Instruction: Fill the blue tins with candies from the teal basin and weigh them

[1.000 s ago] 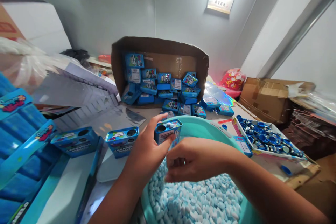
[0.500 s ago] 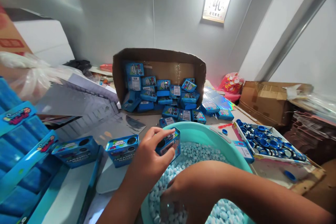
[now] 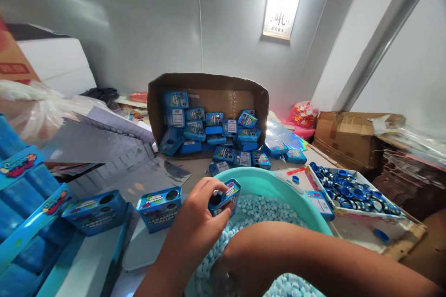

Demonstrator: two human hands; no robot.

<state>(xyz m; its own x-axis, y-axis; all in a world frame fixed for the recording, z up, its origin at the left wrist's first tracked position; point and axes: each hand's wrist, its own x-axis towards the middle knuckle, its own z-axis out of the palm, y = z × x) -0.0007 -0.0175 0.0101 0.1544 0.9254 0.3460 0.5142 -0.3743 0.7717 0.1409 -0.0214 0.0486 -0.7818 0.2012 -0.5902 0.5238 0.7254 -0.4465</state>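
Left hand (image 3: 200, 204) grips a blue tin (image 3: 230, 191) between thumb and fingers — likely light, stiff, slick; hold by broad faces. Right hand (image 3: 235, 262), below among tablets (image 3: 263, 212) — closure cannot be told.

This looks like a small packing workshop: a turquoise tub (image 3: 265, 183) of loose pale-blue candies (image 3: 265, 209) stands on the worktop (image 3: 355, 232), with a cardboard carton (image 3: 216, 96) on its side behind it holding CARAMELO-printed tins (image 3: 214, 119). Right of the tub sits a tray (image 3: 369, 216) heaped with blue caps (image 3: 344, 191) and, farther off, a taped cardboard box (image 3: 343, 137); left of the tub, blue display boxes (image 3: 21, 167). Grey wall panels (image 3: 139, 18) rise behind it.
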